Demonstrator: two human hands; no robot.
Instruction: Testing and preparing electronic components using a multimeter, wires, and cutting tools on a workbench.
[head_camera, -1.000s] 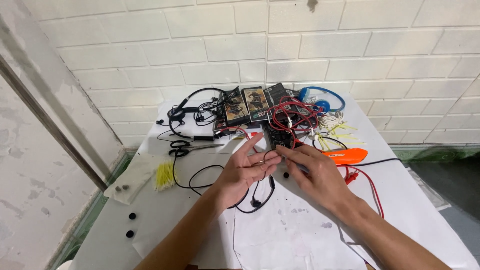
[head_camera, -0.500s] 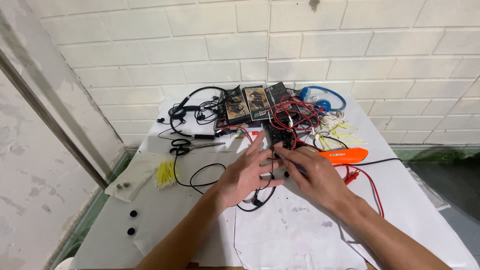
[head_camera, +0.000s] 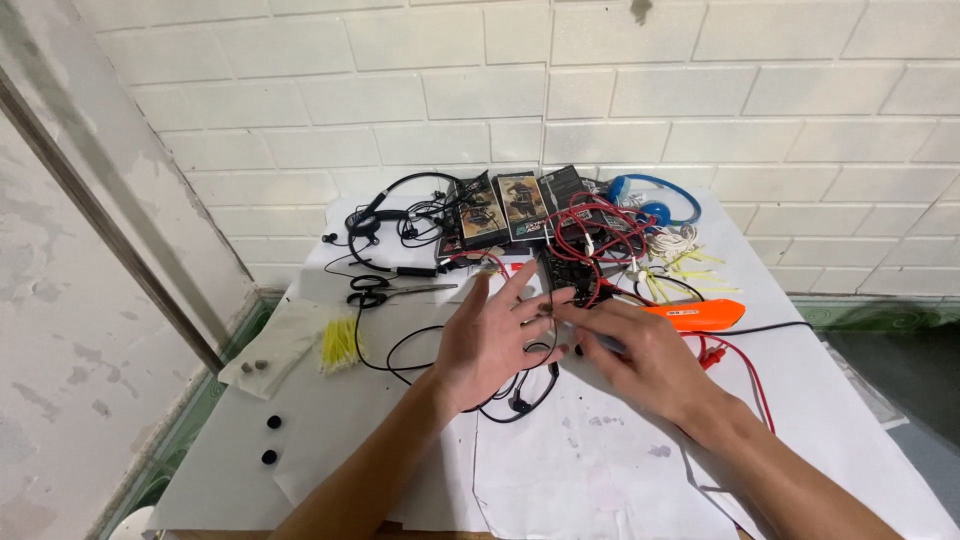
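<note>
the left hand (head_camera: 495, 345) and right hand (head_camera: 630, 350) meet at the centre of the white table (head_camera: 330, 440). left hand: fingers spread, thumb and forefinger tips brought together on a small part of the black earphone cable (head_camera: 520, 395); the part itself is too small to identify. right hand: fingertips pressed together against the same point from 3 o'clock, with a thin pale tool partly visible under the palm; whether it is gripped cannot be told. the cable loops down to 6 o'clock of the hands, with its earbuds lying on the paper.

surroundings: scissors (head_camera: 385, 292) at 10 o'clock, cotton swabs (head_camera: 338, 342) at 9 o'clock, red wires (head_camera: 590, 235) over a dark board at 12 o'clock, an orange tool (head_camera: 695, 315) at 3 o'clock just beside the right hand, blue headphones (head_camera: 650, 205) at 1 o'clock.

hazards, judged from this layout:
- the pinched part is small; a loosened pinch would likely drop it among the cables.
- the red wires lie just beside the fingertips; a forward reach could snag them and drag the board.
- pulling the cable taut could strain its joint.
</note>
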